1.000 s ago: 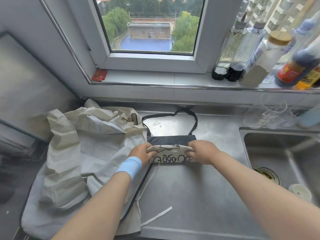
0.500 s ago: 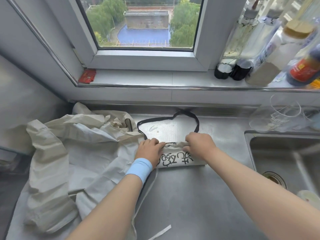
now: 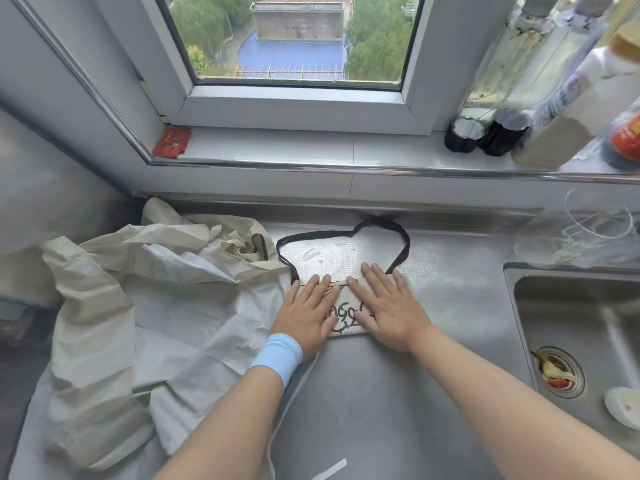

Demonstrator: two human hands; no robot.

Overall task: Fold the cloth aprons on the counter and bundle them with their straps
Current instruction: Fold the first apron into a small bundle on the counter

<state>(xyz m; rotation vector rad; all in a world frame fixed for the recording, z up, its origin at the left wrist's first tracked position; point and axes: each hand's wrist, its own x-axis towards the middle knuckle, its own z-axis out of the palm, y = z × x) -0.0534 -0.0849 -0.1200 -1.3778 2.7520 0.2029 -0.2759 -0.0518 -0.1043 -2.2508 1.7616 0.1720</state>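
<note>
I am pressing my left hand [image 3: 304, 315] and right hand [image 3: 393, 306] flat, fingers straight and gripping nothing, on the folded apron [image 3: 346, 311] at frame centre. Its black strap [image 3: 403, 244] is lying loose behind, not yet wrapped. The crumpled aprons [image 3: 156, 306] at left are waiting, unfolded.

Folded printed apron [image 3: 347, 311] flat on counter, black strap [image 3: 346, 233] looped behind
</note>
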